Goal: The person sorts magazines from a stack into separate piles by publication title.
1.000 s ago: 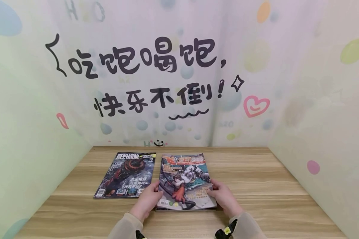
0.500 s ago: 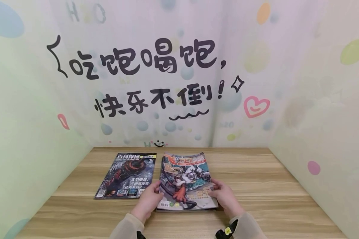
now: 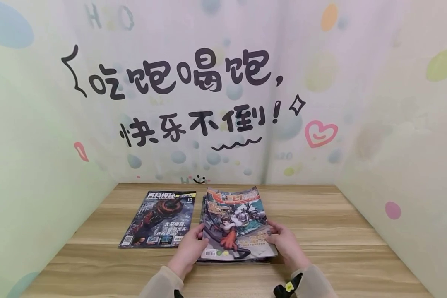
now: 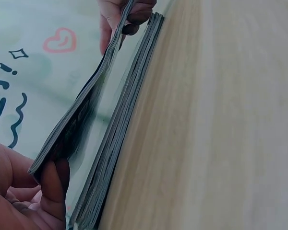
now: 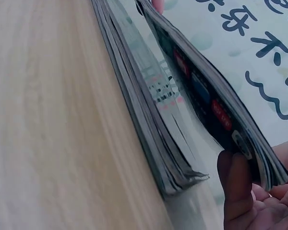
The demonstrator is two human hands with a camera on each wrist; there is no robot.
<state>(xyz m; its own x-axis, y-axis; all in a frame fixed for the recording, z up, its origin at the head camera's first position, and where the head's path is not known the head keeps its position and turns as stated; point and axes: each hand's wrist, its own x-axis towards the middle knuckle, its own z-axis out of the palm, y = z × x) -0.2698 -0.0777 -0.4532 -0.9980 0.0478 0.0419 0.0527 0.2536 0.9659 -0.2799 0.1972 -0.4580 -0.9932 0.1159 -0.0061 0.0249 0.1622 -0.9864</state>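
A magazine with a red-clad cartoon figure on its cover (image 3: 234, 223) is raised just above a stack of magazines (image 4: 127, 115). My left hand (image 3: 189, 250) pinches its left edge, thumb on top and fingers beneath. On the opposite edge, my right hand (image 3: 286, 244) pinches it the same way. Both wrist views show a gap between the lifted magazine (image 5: 211, 100) and the stack, which lies flat on the table. In the head view the stack is mostly hidden under the lifted one.
To the left of the stack, a dark-covered magazine (image 3: 160, 219) lies flat on the wooden table (image 3: 339, 231). A patterned wall with black lettering (image 3: 197, 74) stands behind the table, with side walls left and right.
Both hands have lifted the top magazine off the stack and shifted it slightly to the right. The magazine on the left has stayed in place.
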